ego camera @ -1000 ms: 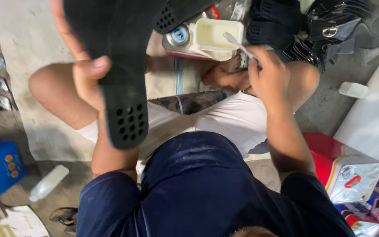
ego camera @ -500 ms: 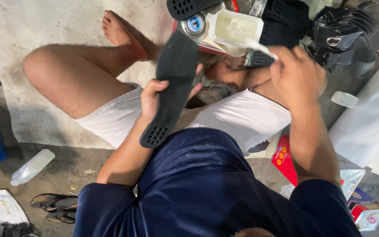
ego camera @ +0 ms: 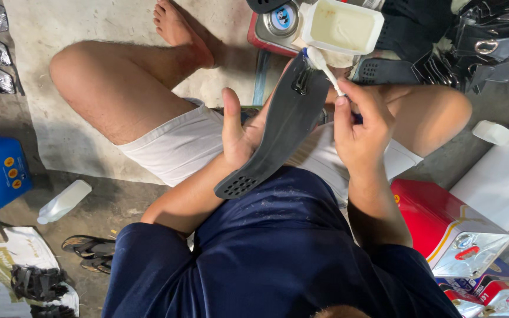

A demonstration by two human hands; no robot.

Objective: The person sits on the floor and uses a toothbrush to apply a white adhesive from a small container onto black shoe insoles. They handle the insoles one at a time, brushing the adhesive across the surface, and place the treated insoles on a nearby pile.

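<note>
Two hands busy on one black sole (ego camera: 284,132)
Left hand (ego camera: 240,138) clasps its middle; right hand (ego camera: 363,126) pinches a white brush (ego camera: 324,65) above; sole looks light, bendy, best gripped mid-length

Wore a dark navy short-sleeved shirt (ego camera: 278,259) flecked with pale specks across the chest, plus white shorts (ego camera: 178,147) hemmed above the knee, with arms bare below the sleeves, legs bare, and no shoe on the visible foot (ego camera: 178,26).

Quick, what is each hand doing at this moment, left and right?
Left hand: closed around the black shoe sole, holding it up.
Right hand: closed on a small white brush, its tip at the sole's upper end.
</note>
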